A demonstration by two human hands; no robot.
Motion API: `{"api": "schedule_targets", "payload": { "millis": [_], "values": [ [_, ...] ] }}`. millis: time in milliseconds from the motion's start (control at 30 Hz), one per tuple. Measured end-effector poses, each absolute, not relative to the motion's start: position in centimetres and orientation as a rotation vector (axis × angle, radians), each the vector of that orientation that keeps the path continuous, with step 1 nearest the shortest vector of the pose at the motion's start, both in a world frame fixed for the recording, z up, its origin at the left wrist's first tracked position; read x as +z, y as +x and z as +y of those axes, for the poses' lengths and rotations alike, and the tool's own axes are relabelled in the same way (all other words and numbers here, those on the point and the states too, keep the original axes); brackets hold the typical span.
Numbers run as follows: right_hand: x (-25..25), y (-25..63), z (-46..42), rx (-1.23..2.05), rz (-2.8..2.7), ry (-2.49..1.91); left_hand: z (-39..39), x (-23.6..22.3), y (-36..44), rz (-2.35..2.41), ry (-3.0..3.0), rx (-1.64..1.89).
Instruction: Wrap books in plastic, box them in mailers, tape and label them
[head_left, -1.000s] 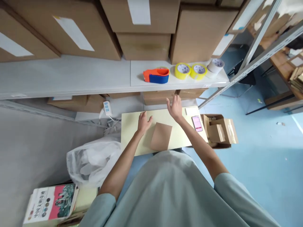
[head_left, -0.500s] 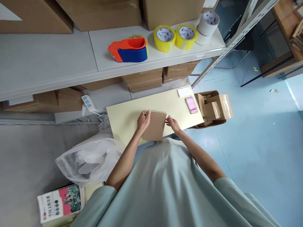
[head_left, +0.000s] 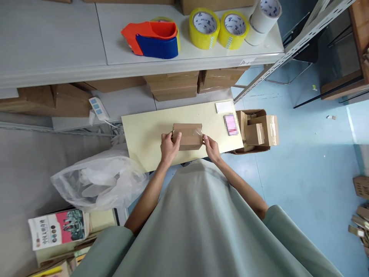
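A small brown cardboard box (head_left: 188, 137) is between my two hands over the pale yellow board (head_left: 144, 130). Clear tape shines near its right end. My left hand (head_left: 170, 147) is closed on the left end, thumb lying on the upper face. At the opposite end my right hand (head_left: 211, 148) grips the edge, its thumb by the corner and the other fingers partly hidden. A pink pixelated item (head_left: 231, 124) and a white card (head_left: 224, 107) lie on the board, right of the box.
On the grey shelf (head_left: 72, 38) stand an orange and blue tape dispenser (head_left: 152, 40), yellow tape rolls (head_left: 204, 29) and white rolls (head_left: 263, 19). A carton of small boxes (head_left: 256, 130) sits right of the board. To the left lie a plastic bag (head_left: 100, 181) and a magazine (head_left: 59, 229).
The box has turned so that a different, taped face shows. My right hand has closed onto its right end, and my left hand has shifted to the left end. The view has moved slightly.
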State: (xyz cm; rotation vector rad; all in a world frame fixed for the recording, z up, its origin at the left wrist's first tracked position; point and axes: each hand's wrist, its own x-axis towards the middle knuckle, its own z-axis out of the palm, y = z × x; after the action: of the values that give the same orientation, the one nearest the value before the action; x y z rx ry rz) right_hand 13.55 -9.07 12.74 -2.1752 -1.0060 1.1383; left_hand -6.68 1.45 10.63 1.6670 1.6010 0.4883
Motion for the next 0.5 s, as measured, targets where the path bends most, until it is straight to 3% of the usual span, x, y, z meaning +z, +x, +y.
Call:
{"api": "schedule_targets", "payload": {
  "millis": [200,500],
  "values": [
    [12.7,15.2,-7.6,0.981,-1.187,-2.245,0.1,9.6,-6.3,1.652,1.600,0.519],
    [12.9,11.8,-5.4,0.734,-1.548,-2.715,-1.2,9.5,-6.4,1.581,1.647,0.461]
  ]
}}
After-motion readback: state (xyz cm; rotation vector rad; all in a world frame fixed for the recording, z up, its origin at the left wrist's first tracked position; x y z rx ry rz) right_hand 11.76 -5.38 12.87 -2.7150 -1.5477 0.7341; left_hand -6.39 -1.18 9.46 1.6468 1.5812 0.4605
